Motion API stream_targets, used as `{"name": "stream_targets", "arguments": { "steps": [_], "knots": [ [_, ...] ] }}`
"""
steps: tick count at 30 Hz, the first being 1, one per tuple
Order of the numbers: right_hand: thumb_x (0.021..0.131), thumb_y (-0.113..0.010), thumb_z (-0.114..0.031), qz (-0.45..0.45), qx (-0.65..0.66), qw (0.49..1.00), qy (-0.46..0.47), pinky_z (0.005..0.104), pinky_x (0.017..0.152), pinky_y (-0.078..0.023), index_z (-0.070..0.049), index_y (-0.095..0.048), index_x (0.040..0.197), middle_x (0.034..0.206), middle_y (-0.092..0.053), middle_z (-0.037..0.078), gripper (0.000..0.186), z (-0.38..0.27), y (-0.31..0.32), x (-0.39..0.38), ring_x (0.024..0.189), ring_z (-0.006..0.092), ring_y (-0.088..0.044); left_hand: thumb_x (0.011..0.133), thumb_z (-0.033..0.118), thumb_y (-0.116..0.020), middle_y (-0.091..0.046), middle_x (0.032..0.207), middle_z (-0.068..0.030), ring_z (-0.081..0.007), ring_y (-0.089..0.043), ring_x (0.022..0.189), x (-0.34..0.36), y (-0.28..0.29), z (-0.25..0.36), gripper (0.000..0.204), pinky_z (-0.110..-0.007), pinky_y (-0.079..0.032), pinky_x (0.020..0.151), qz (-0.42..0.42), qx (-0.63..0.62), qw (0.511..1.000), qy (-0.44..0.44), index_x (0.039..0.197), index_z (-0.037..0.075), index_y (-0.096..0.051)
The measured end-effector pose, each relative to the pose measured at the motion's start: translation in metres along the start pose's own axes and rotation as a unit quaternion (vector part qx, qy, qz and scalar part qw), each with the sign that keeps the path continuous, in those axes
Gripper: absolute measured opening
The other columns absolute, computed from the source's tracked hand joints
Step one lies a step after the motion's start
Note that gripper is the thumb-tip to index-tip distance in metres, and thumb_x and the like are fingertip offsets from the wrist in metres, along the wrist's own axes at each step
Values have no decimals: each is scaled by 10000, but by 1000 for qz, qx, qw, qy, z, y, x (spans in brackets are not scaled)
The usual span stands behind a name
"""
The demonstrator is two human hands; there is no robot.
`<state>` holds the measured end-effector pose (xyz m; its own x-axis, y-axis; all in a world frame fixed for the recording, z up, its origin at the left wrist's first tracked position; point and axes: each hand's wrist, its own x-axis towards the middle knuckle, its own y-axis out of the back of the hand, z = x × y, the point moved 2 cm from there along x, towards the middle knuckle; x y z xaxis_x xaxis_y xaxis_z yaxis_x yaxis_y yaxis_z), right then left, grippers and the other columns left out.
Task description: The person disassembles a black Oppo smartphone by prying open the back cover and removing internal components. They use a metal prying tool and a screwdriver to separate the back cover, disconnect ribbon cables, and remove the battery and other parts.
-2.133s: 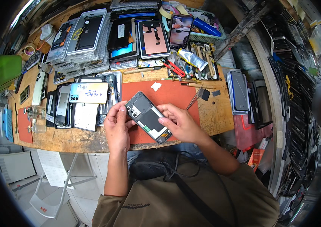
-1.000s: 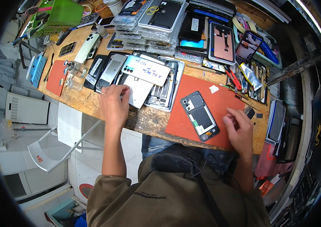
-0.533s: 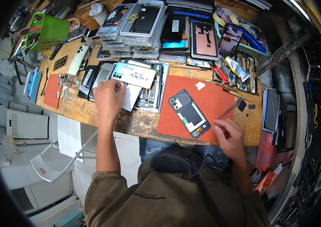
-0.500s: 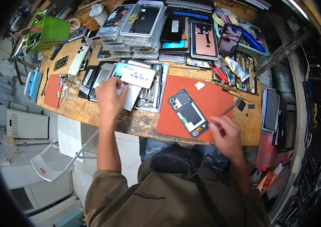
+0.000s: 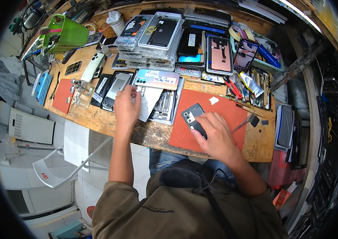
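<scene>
My right hand point(image 5: 217, 137) reaches over an opened smartphone point(image 5: 194, 111) on the red-orange mat point(image 5: 177, 137). Its thumb and fingers close across the phone's width and hide the lower part. My left hand point(image 5: 128, 107) is slightly curled with fingers apart, holding nothing visible. Just past its fingertips lies a shiny blue-pink phone back cover point(image 5: 163, 75) with handwritten labels. This cover rests on a white sheet point(image 5: 151, 99) over a tray of phone parts point(image 5: 167, 106). Tweezers point(image 5: 244, 122) lie on the mat, right of my right hand.
Bubble-wrapped phone parts point(image 5: 147, 53) are stacked at the back, under a white tray point(image 5: 142, 40). Glass bottles point(image 5: 83, 87) and a pale green phone point(image 5: 94, 67) stand or lie at left. Pliers point(image 5: 232, 87), a tube point(image 5: 252, 83) and a tool box point(image 5: 262, 75) sit at right.
My left hand has let go of the back cover, which now lies turned more level. The right hand has moved left from beside the tweezers onto the opened phone. The view has shifted slightly.
</scene>
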<state>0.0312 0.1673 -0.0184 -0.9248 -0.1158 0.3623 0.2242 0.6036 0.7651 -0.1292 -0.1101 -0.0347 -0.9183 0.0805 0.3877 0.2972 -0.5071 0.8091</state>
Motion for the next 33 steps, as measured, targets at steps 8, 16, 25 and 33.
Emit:
{"name": "stream_targets", "arguments": {
  "steps": [8, 16, 25, 33],
  "knots": [
    [791, -919, -415, -73, -178, 976, -104, 468, 929, -531, 76, -505, 1511, 1141, -612, 198, 965, -6, -9, -17, 1062, 359, -621, 880, 142, -825, -756, 966, -200, -428, -697, 973, 6, -8, -1, 123, -518, -536, 905, -63, 114, 991, 6, 925, 41, -770],
    [862, -733, -179, -80, -84, 985, -126, 555, 768, -588, 63, -655, 1244, 935, -699, 248, 459, -2, 13, -5, 883, 437, -723, 964, 22, -723, -756, 924, -134, -223, -734, 803, -6, 15, 8, 86, -327, -569, 730, -84, -109, 987, 86, 1043, -11, -727],
    [1015, -686, -126, -67, 133, 963, -225, 506, 753, -599, 42, -622, 1200, 928, -745, 260, 259, 47, 40, -1, 793, 414, -759, 1060, 67, -725, -721, 984, -68, -127, -710, 870, -61, -14, 67, 200, -289, -654, 756, -151, -572, 785, 184, 1220, -46, -685],
    [1107, -637, -102, -27, 710, 668, -220, 260, 873, -602, 39, -592, 1404, 1193, -738, 61, 331, 37, 31, -35, 1007, 80, -715, 1070, 87, -722, -736, 974, -66, -141, -754, 861, -70, -7, 140, 108, -306, -670, 786, -155, -716, 658, 176, 1120, -1, -685]
  ]
}}
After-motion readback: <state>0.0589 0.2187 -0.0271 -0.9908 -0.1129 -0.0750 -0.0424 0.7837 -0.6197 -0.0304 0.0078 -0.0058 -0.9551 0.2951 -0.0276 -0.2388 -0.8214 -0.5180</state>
